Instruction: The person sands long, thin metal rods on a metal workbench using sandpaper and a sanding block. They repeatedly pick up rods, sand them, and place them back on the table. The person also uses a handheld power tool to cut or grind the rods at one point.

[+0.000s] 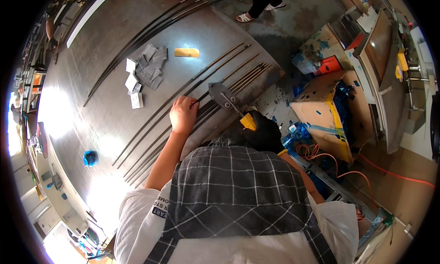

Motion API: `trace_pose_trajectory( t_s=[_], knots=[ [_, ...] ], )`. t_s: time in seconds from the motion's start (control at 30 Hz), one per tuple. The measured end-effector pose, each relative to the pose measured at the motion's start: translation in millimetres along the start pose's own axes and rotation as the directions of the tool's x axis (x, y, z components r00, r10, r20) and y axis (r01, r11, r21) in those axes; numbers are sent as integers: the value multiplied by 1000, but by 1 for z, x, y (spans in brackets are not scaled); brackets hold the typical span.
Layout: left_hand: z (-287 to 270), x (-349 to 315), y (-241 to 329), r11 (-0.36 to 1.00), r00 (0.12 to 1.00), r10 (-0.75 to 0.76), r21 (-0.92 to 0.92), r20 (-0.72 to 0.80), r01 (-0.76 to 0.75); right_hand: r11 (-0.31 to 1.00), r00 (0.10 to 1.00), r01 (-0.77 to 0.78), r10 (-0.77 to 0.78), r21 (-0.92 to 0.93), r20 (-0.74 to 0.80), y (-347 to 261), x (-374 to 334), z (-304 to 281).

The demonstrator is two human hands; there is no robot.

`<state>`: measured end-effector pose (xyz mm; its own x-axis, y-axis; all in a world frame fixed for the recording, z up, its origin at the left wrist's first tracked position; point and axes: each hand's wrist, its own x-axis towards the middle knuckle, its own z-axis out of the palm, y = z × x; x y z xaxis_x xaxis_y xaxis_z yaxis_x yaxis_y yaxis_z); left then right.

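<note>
Steel rod [201, 98] under left hand [183, 114], cutter [225, 98] beside

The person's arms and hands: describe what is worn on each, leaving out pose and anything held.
The left hand is bare, and its forearm is bare up to a short white sleeve with dark print at the hem. The right hand wears a black glove with a yellow cuff edge. A dark checked apron covers the chest between the arms.

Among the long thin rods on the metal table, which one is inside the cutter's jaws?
The rod pinched by the bare left hand: its end meets the cutter held by the gloved right hand. The others lie loose.
</note>
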<state>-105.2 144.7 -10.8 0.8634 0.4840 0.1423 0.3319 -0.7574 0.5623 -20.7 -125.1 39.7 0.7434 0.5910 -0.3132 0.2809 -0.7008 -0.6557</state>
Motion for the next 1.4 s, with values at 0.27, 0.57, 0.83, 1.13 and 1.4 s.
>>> trace_pose_trajectory(
  t_s=[0.27,0.57,0.83,1.13,1.4],
  knots=[
    [2,1,1,999,999,-28,-40,21,29,995,992,-32,20,-93,-128,6,-4,1],
    [4,21,16,999,998,46,-10,-36,-46,971,959,-17,84,238,-271,16,-9,-6],
    [80,109,67,950,997,73,306,-16,-64,894,923,-139,273,426,-271,48,-11,-3],
    [78,124,54,925,994,96,373,-56,-68,936,945,-80,181,344,-272,51,-21,6],
    [12,27,26,992,995,75,106,-68,-67,943,959,-123,193,309,-208,27,-17,-7]
  ],
)
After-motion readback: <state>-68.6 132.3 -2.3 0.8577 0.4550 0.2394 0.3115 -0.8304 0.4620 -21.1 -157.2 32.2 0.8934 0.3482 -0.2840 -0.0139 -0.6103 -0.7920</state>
